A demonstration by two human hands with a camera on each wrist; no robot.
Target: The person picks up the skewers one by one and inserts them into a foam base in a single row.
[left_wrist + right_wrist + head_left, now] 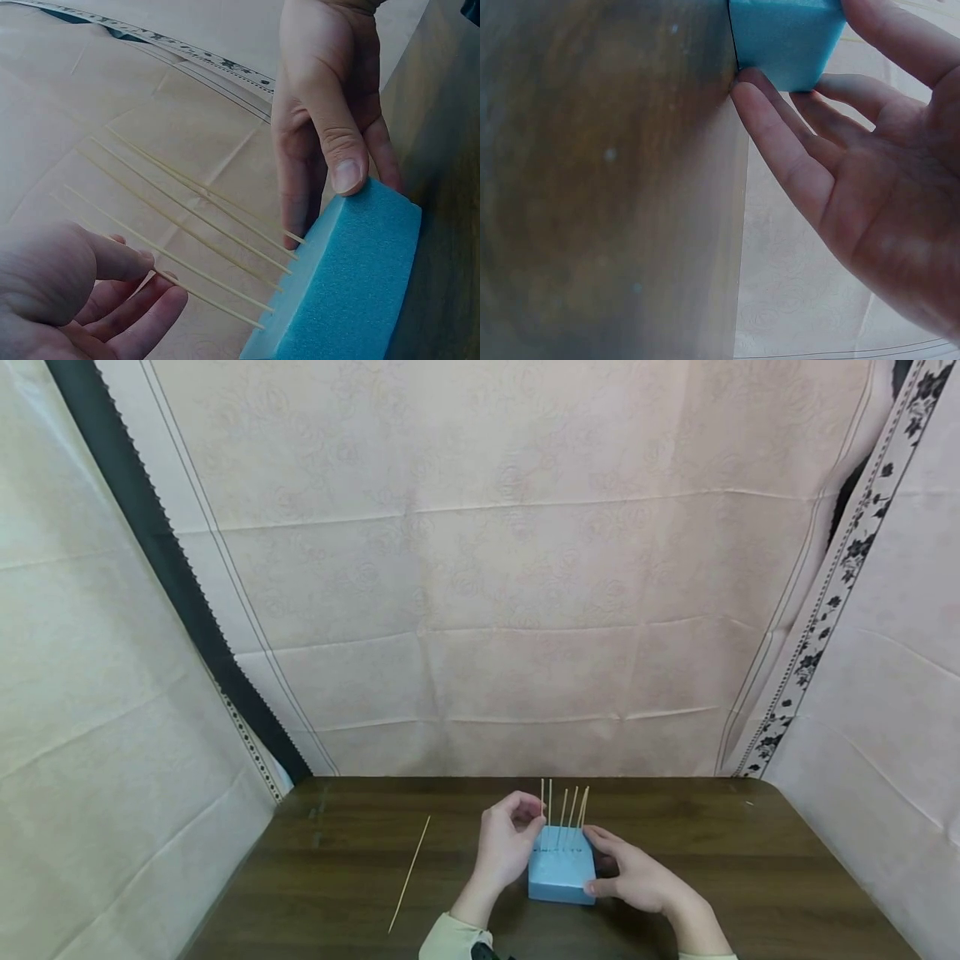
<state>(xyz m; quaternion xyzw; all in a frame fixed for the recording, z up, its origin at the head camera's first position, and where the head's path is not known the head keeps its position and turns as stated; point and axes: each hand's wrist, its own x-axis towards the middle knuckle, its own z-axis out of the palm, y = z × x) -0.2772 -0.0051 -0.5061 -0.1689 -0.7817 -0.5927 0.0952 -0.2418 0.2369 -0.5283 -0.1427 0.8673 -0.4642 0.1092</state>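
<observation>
A blue foam block [562, 875] sits on the table, with several thin wooden sticks [196, 234] standing in a row in its top. My left hand [504, 845] is at the block's left side. In the left wrist view, its thumb and fingers pinch the nearest stick [219, 304], whose lower end meets the foam. My right hand [637, 878] holds the block from the right, thumb at the near corner and fingers along the side. The right wrist view shows those fingers [780, 142] against the block's underside edge and side; the sticks are out of sight there.
One loose wooden stick [408, 874] lies on the brown wooden table [337, 877], left of my left hand. Pale cloth [525, 610] hangs behind the table's far edge, and more cloth hangs at both sides.
</observation>
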